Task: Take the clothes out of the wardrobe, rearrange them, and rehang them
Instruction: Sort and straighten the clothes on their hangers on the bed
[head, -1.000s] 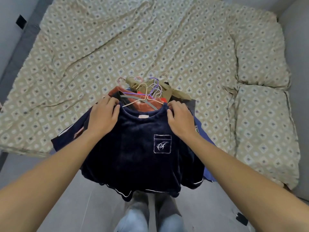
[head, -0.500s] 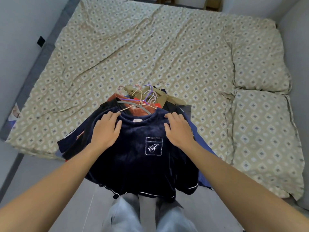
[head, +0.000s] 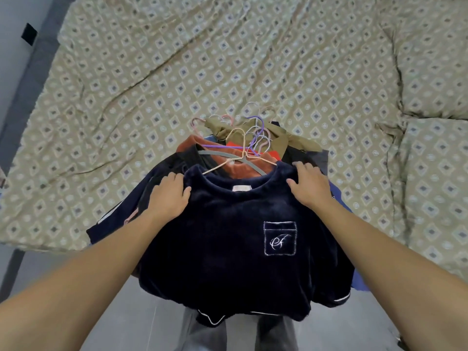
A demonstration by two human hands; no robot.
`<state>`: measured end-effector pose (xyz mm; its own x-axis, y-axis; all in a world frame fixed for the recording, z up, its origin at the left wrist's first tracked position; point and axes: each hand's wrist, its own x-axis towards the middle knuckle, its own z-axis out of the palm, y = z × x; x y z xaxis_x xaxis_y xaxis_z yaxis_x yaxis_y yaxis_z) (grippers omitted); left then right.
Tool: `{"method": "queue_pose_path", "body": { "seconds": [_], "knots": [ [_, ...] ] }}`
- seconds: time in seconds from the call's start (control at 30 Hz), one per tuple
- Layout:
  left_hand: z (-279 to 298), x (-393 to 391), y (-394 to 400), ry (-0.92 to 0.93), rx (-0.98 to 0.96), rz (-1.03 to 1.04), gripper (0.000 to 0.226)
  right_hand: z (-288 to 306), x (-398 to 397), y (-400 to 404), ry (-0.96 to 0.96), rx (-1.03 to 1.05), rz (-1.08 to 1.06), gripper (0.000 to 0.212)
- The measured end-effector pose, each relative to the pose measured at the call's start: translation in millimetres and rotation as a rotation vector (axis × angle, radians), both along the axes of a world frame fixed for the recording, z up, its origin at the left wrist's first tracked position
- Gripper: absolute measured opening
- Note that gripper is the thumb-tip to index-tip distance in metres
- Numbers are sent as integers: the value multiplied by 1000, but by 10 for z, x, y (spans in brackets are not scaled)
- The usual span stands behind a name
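as hands (head: pixel 240 191) press, navy top (head: pixel 235 236), hangers (head: pixel 250 140)

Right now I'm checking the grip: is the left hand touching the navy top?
Touching. The head view shows the left hand resting on the navy top at its left shoulder, thumb lying over the fabric near the collar.

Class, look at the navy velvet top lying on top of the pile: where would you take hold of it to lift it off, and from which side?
Grip the navy velvet top at its two shoulders, either side of the neckline, coming from above on the near side. It lies face up, collar toward the hangers, and the left hand and right hand already rest there.
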<state>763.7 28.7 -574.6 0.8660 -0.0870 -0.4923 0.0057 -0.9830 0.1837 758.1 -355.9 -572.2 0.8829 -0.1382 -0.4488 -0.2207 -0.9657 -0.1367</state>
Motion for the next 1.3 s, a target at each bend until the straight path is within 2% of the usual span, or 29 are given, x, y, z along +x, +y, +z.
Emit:
{"method": "queue_pose_path", "body": {
  "seconds": [0.13,0.3,0.53,0.63,0.73,0.77,0.93,1.1,1.3],
  "knots": [
    [-1,75,51,-63,-135,-52,15,9,-51,43,-56,6,-45,19],
    [283,127,64,-76,-402,-20,19,409,-233,253,-206,144,-91,20],
    [799,-133,257,-134,-528,2,25,1042,-510,533,-316,191,59,12],
    [1045,-341,475,-183,-544,-1,24,1280,-718,500,-249,195,72,33],
    [1299,-568,677,-233,-565,16,18,1568,-927,517,-242,272,33,29],
    [1396,-648,723,-258,-568,11,17,1678,-981,551,-276,280,29,34],
    [1929,-978,923,-398,-564,57,10,2251,-1199,824,-364,221,70,37],
    [2654,-1026,1274,-532,-540,76,15,2842,-1168,1231,-535,224,117,21],
    [3332,-966,1861,-680,-462,109,14,3419,-891,1854,-634,241,173,34]
  ]
}}
